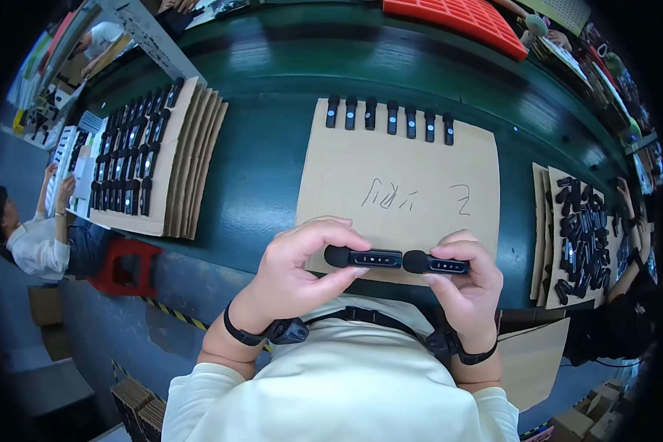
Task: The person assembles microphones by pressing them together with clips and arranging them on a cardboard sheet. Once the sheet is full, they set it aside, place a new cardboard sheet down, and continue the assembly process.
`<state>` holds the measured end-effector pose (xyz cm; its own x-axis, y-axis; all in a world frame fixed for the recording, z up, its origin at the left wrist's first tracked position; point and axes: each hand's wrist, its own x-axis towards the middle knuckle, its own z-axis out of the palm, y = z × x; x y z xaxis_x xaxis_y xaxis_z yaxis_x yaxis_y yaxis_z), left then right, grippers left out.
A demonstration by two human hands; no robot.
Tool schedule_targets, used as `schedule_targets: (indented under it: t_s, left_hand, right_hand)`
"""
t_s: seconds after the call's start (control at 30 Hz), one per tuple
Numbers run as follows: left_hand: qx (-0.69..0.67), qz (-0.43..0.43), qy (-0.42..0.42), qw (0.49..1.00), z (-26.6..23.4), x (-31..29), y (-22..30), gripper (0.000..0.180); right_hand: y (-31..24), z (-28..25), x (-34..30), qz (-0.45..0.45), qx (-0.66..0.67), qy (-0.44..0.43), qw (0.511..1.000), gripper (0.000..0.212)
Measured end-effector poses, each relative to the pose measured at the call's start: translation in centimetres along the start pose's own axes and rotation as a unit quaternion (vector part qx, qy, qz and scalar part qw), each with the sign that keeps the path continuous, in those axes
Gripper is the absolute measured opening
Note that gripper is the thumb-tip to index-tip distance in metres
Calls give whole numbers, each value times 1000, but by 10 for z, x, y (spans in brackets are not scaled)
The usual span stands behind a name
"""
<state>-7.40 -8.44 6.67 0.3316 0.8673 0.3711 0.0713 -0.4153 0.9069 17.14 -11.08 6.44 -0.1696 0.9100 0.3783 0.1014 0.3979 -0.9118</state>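
Observation:
My left hand pinches a black clip-on wireless microphone with a round foam tip pointing left. Between the thumb and fingers of my right hand is a second microphone of the same kind, its foam tip close to the first one's end; I cannot tell whether they touch. Both lie level, with a row of small marks facing up. Below them is a cardboard sheet with pen scribbles. Along its far edge stands a row of several like microphones, most with a pale blue dot.
On the green table, stacked cardboard at left bears rows of microphones. Cardboard at right carries a loose heap of them. A red tray sits at the back. People work on both sides; a red stool stands left.

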Motion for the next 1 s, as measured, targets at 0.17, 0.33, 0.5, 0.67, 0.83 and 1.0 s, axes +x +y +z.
schedule_targets:
  t_s: [0.17, 0.33, 0.5, 0.67, 0.83, 1.0]
  left_hand:
    - [4, 17, -18, 1000, 2, 9, -7, 26]
    - [0, 22, -52, 998, 2, 23, -16, 26]
    - [-2, 22, -73, 997, 8, 33, -23, 26]
    - [14, 24, -65, 997, 15, 36, -20, 26]
    - [63, 42, -78, 994, 23, 40, -9, 27]
    - [83, 42, -99, 991, 27, 37, -6, 28]
  right_hand:
    - [5, 0, -1, 12, 4, 9, 1000, 29]
    - [14, -7, 3, -3, -9, 8, 1000, 28]
    - [19, -11, 1, 9, -19, 31, 999, 28]
    - [22, -14, -2, 9, -9, 45, 999, 28]
    - [19, -19, -5, -8, 9, 53, 999, 28]
    - [9, -21, -12, -18, 44, 102, 994, 28]
